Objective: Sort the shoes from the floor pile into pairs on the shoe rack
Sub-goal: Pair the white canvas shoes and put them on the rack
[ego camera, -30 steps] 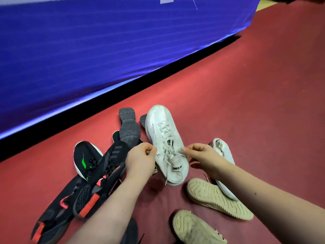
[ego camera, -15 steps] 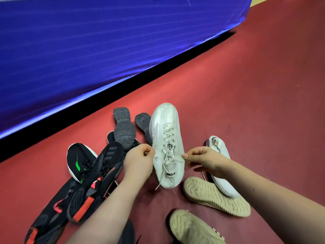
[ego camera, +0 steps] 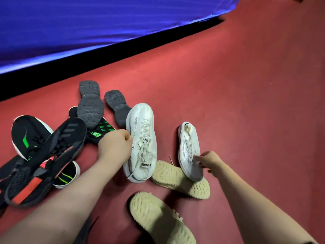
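Blue cover (ego camera: 105, 23) fills the top, with a dark gap under its edge. Red floor (ego camera: 237, 88) takes the rest, and all the shoes lie on it. The black heap is on my left: a black-and-red shoe (ego camera: 44, 166) lies across a black shoe with a green mark (ego camera: 26, 136), and a green-striped one (ego camera: 66, 178) pokes out underneath. Another black-and-green shoe (ego camera: 101, 132) sits behind the heap, under a grey sole (ego camera: 89, 104) turned up. A second grey sole (ego camera: 117, 106) is just beside it.

Two beige-soled shoes lie sole up in front of me, the near one (ego camera: 158, 219) alone. The far one (ego camera: 179, 178) is partly under the heel of the second white sneaker (ego camera: 188, 147).

The first white sneaker (ego camera: 142, 138) is in the middle, toe pointing away, laces up. My left hand (ego camera: 114, 145) has its fingers curled in and pinches that sneaker's left side near the laces.

My right hand (ego camera: 210, 160) reaches to the second white sneaker with fingertips on its laces. It's blurred, so I can't tell if I've gripped it.
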A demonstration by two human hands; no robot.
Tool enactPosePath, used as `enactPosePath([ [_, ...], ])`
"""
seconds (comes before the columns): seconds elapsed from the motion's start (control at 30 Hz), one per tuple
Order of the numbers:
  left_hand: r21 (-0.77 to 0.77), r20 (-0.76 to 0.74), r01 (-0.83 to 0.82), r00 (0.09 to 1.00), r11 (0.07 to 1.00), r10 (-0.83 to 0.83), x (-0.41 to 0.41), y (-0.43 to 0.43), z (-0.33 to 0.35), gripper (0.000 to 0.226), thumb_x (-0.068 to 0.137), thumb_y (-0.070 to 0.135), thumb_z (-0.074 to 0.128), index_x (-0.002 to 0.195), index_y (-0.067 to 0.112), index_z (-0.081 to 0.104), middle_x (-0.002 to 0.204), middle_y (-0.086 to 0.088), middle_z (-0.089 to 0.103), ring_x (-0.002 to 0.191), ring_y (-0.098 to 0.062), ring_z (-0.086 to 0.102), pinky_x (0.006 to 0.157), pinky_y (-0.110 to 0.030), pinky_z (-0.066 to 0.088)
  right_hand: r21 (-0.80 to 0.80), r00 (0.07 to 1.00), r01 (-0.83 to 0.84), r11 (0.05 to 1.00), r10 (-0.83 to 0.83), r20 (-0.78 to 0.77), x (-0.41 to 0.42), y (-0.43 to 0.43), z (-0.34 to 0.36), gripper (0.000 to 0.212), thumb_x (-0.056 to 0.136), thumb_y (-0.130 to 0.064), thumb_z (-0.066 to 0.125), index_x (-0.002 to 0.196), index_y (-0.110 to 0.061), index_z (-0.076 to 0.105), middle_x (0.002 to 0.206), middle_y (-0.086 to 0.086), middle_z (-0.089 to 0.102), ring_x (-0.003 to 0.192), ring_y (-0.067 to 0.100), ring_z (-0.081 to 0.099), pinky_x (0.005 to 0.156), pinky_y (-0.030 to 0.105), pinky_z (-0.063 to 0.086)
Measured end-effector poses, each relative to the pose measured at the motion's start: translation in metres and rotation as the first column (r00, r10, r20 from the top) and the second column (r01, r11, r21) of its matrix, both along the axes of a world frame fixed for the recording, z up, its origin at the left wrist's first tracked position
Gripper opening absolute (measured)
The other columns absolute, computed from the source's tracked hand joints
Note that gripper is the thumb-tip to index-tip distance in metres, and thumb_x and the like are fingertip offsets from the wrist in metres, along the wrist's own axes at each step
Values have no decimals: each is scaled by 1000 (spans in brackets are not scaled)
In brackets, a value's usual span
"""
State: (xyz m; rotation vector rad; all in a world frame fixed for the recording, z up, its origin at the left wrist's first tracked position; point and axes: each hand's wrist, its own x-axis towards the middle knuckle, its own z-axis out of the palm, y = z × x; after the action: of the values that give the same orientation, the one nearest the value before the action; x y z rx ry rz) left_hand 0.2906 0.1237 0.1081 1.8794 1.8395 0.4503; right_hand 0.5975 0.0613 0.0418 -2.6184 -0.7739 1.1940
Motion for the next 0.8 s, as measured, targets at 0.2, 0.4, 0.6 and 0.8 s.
enactPosePath([
  [0.2,-14,-11,49,999,999,-50,10,-5,-5,26,86,25,54,62,16,52,68,-1,56,82,-31,58,61,-29,33,-160,998,-31,987,39,48,-20,-3,-23,88,60,-54,79,124,-9,39,125,8,53,114,27,55,91,33,45],
  [0.4,-25,-65,99,993,995,-101,3,-3,-3,22,88,27,50,67,20,54,81,-4,66,86,-30,60,62,-30,34,-175,977,62,983,-24,212,-43,-7,-31,96,39,-42,79,117,-12,31,116,9,52,111,31,51,91,39,50],
  [0.6,8,-102,82,992,997,-81,-17,7,9,21,89,27,52,78,14,64,83,-6,68,89,-32,60,67,-31,38,6,932,248,969,-237,-275,-31,5,-15,56,54,-33,90,92,-7,58,83,8,64,70,20,59,57,27,47],
  [0.8,65,-211,5,977,998,9,-60,26,13,20,86,23,50,73,13,61,77,-7,64,82,-34,58,64,-31,37,61,871,-380,923,379,-314,3,0,23,76,37,-27,93,107,-16,64,98,9,68,82,22,66,68,41,58],
])
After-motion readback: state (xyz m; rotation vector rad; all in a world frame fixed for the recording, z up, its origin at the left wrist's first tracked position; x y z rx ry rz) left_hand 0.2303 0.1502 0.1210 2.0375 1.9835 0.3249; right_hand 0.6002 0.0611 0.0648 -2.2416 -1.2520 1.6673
